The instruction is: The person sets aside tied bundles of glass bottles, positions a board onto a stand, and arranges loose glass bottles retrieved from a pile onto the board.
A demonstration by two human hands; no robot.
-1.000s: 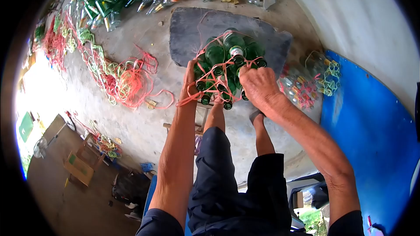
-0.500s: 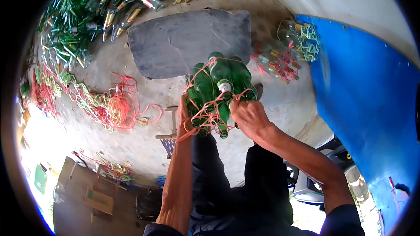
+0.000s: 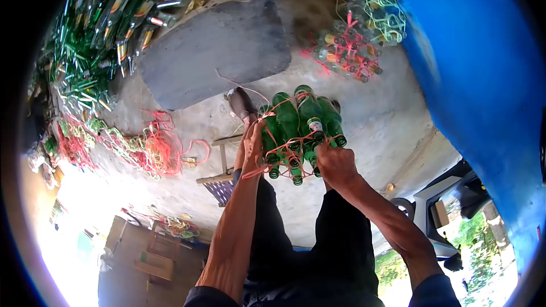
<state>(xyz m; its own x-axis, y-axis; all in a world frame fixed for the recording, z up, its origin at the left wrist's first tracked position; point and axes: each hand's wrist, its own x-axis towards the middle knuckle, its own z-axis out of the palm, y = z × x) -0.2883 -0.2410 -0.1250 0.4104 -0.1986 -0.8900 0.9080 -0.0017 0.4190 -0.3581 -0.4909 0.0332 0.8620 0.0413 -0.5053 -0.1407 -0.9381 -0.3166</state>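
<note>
Holding green bottles point(image 3: 286, 116) | left hand point(image 3: 253, 143): fingers along side | right hand point(image 3: 336, 164): clenched by necks

Daylight flooding in and burning out to white at eight o'clock, a smaller glare showing at four, shade dulling seven o'clock, highlights glinting on piled bottles point(image 3: 85, 51) at ten, fisheye distortion bending the blue panel point(image 3: 478, 79), black vignetting framing everything

Green long-necked glass bottles point(image 3: 286, 116) are sitting in the grip; a flat grey slab point(image 3: 216, 51) is lying ahead-left, tangled pink cord point(image 3: 161, 149) left.
</note>
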